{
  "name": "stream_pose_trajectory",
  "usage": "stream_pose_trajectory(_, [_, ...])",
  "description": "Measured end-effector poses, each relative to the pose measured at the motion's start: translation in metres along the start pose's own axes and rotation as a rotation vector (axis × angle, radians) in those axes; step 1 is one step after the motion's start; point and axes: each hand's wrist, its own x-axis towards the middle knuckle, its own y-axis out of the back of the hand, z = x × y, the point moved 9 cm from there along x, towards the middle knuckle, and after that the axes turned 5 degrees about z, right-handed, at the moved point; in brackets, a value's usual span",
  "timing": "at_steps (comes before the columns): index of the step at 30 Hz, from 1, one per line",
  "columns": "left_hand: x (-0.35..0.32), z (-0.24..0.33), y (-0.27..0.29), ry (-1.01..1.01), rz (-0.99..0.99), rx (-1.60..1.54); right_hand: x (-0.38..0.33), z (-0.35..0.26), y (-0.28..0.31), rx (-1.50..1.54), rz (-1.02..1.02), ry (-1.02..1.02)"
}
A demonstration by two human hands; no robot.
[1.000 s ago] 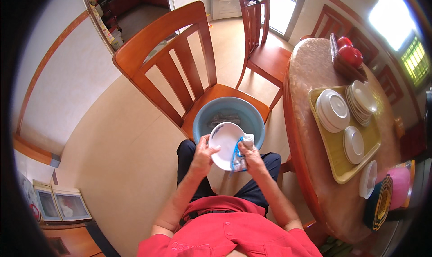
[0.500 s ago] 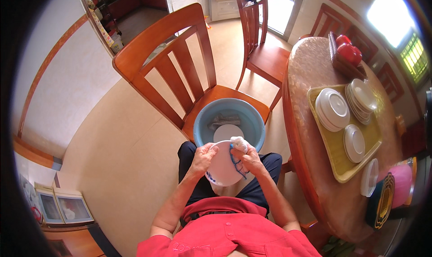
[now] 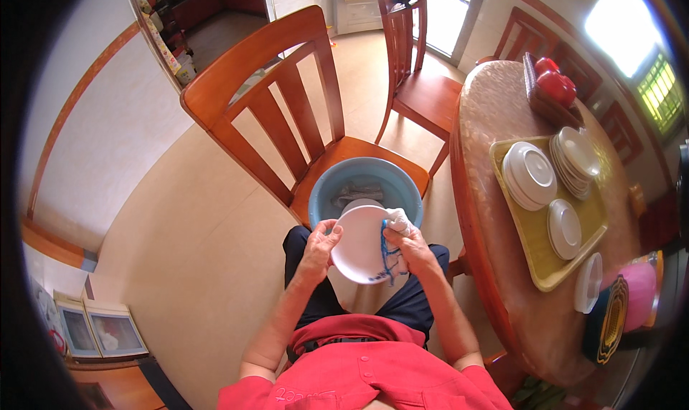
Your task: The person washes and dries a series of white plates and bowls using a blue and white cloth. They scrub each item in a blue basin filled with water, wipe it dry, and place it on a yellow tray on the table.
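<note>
Chair: wooden, its backrest (image 3: 291, 98) beyond the basin (image 3: 321, 186) and to its left, the seat under the basin.
Left hand: mine (image 3: 320, 248), at the basin's near left, pinching the dish's left edge, thumb on top; I cannot see all my fingers beneath.
Dish: white (image 3: 357, 250), tilted, on the basin's near side, its far edge overlapping the basin in my view. It is in both my hands.
Basin contents: a greyish, crumpled thing (image 3: 362, 192); nearer me, part of another white, round piece, mostly hidden.
Cloth: white with blue trim (image 3: 399, 222), at the basin's near right, lying over the dish's right edge. I judge the step to be wiping this dish.
Right hand: mine (image 3: 410, 248), just right of the cloth, gripping it against the dish. Further wiping calls for cloth pressure here and a firm left pinch, shifting around the edge.
Tray: yellowish (image 3: 537, 243), on the table (image 3: 495, 94) well right of the basin, bearing stacked white dishes (image 3: 535, 170).
</note>
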Motion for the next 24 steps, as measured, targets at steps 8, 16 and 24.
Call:
stream_pose_trajectory(8, [0.002, -0.006, -0.007, -0.077, -0.070, 0.238, -0.003, -0.003, -0.012, -0.118, -0.103, 0.108])
stream_pose_trajectory(16, [-0.002, 0.007, 0.014, -0.400, 0.309, 0.000, -0.014, 0.053, -0.012, 0.427, 0.288, 0.072])
stream_pose_trajectory(24, [0.004, 0.025, -0.009, -0.090, -0.064, 0.175, 0.001, -0.005, 0.007, 0.111, 0.067, 0.094])
